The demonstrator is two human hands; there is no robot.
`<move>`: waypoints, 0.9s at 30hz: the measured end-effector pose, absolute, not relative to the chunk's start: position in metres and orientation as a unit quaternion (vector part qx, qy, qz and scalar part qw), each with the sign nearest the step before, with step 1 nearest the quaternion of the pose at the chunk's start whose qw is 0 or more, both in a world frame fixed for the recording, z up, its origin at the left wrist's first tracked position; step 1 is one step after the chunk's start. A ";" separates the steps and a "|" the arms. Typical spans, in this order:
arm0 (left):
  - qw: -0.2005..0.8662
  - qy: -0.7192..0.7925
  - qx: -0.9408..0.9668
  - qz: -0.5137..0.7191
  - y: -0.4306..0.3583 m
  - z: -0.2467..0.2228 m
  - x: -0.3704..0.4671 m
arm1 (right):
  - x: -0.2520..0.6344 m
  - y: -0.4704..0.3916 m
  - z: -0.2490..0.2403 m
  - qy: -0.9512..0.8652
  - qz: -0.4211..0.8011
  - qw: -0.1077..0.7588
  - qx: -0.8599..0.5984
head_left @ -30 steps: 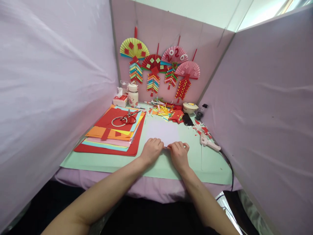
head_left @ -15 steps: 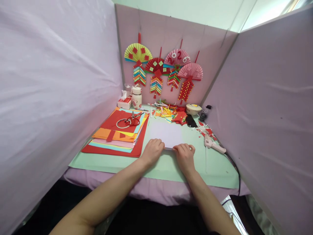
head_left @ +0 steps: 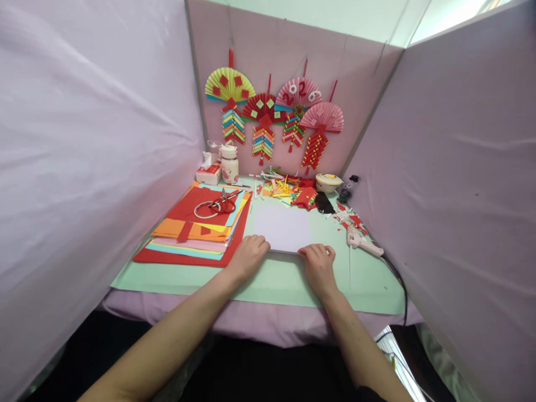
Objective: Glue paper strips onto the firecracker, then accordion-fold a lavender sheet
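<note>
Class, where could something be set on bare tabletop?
Between the lilac sheet and glue gun, beyond the right hand; and the front strip before the paper stack. Crowded: back, by paper scraps; left, by that stack.

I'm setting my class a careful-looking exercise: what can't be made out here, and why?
All in the head view:
Paper: near corners, hidden by the left hand and right hand.
Stack: lower sheets, mostly covered by those above.
Bottle: design, too small.
Left arm: upper part, cut off by the bottom edge.
</note>
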State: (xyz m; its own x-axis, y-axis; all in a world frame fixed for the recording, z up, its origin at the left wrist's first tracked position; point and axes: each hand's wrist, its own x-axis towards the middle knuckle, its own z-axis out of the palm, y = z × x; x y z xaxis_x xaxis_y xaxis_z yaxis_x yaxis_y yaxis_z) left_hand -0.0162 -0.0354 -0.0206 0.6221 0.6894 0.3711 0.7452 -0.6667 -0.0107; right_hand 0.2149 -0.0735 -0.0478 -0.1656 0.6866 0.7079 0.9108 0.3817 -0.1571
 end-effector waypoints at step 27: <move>0.050 -0.460 -0.844 -0.272 -0.021 -0.029 -0.047 | 0.239 -0.077 -0.055 -0.694 -0.173 0.385 -0.584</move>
